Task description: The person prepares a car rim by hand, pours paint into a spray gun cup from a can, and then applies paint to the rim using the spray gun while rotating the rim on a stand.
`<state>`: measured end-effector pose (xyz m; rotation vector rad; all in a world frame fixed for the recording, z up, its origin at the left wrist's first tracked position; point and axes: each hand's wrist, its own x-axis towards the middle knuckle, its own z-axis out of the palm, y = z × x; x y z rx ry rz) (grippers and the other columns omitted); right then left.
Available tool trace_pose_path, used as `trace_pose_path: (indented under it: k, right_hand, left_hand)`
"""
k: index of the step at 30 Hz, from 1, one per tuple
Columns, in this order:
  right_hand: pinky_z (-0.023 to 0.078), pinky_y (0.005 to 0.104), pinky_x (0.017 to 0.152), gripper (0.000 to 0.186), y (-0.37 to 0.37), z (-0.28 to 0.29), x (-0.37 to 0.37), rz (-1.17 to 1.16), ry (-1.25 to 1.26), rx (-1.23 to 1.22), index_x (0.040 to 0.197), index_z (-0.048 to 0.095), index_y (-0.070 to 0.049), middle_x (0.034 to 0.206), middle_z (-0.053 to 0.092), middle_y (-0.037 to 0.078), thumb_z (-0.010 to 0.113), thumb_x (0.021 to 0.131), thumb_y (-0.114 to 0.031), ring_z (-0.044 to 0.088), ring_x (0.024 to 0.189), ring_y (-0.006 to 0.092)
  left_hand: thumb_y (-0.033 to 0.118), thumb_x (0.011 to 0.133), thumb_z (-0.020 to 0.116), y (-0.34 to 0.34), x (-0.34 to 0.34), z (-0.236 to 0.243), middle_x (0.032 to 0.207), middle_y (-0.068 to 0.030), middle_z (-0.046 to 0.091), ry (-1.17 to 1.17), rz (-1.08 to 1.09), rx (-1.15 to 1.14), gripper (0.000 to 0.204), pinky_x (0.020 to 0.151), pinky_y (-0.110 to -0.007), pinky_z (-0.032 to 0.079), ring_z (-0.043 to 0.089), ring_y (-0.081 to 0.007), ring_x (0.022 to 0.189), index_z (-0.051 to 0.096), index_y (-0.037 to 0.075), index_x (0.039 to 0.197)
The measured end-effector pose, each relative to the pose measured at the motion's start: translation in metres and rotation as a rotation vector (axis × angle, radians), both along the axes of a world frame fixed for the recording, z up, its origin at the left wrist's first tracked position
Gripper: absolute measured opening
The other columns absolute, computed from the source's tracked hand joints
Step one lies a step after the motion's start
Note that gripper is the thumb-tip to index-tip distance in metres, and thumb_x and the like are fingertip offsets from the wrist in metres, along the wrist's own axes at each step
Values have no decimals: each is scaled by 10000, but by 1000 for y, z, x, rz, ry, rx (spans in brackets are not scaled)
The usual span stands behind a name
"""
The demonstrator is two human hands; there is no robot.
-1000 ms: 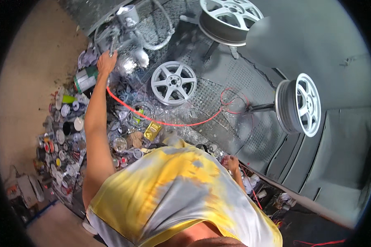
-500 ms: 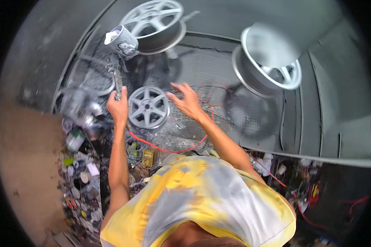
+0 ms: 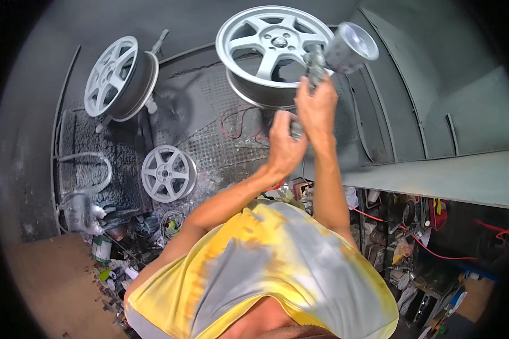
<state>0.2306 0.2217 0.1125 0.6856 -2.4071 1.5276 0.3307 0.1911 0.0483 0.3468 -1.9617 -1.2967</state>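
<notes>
My right hand (image 3: pixel 318 110) is wrapped around a paint-crusted spray gun (image 3: pixel 315 70), whose grey paint cup (image 3: pixel 353 48) tilts to the right. Just below and left of it, my left hand (image 3: pixel 288 144) is closed on a dark grey piece that looks like the lower end of the gun's handle. Beyond both hands a light grey alloy wheel (image 3: pixel 249 70) is held up off the floor, with the gun over its right edge. No spray can be made out. A second raised wheel (image 3: pixel 114 79) leans at the far left. A smaller grey wheel (image 3: pixel 167 175) sits low in front of it.
Grey booth walls (image 3: pixel 452 85) curve round the right and back. A red hose (image 3: pixel 373 214) runs among clutter at the right. A bent metal tube frame (image 3: pixel 104 169) and a green-and-white can (image 3: pixel 101 248) stand at the left. Cardboard (image 3: pixel 51 282) covers the lower left.
The spray gun has passed from my left hand to my right and moved from the left wheel to the right one. My left hand has crossed rightward and closed. The view has turned right.
</notes>
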Motion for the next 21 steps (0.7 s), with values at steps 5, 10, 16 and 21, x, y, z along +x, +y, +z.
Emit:
trace_pose_path:
  k: [5,10,16,21]
  right_hand:
    - [504,339,515,286,67,-11,-33,-13,-329,-180,1165,668,33,855,704,96,658,1046,-227,617,550,157]
    - [471,280,469,305,65,-31,-44,29,-441,-237,1172,681,0,848,713,49,665,1056,-282,566,529,91]
    - [505,261,481,319,13,-29,-63,154,-541,-195,1189,707,4,984,734,65,653,1065,-285,673,745,101]
    - [498,268,472,333,-31,-14,-101,69,-593,-94,1142,719,21,924,742,64,676,1049,-296,653,686,101]
  left_hand:
    - [160,930,769,5,-29,-5,970,-174,577,-102,-464,-166,247,717,-430,495,613,-324,832,642,-22,1038]
    - [180,952,761,-75,-72,-6,996,-149,646,-111,-546,-329,198,840,-437,534,663,-335,939,715,1,1023]
    - [131,973,700,-207,-147,-13,1090,-152,674,-112,-287,-567,176,947,-449,529,661,-357,1066,724,10,1099]
    - [209,991,699,-267,-194,-28,1313,-168,615,-197,-329,-747,303,1093,-523,463,573,-386,1275,675,43,1243]
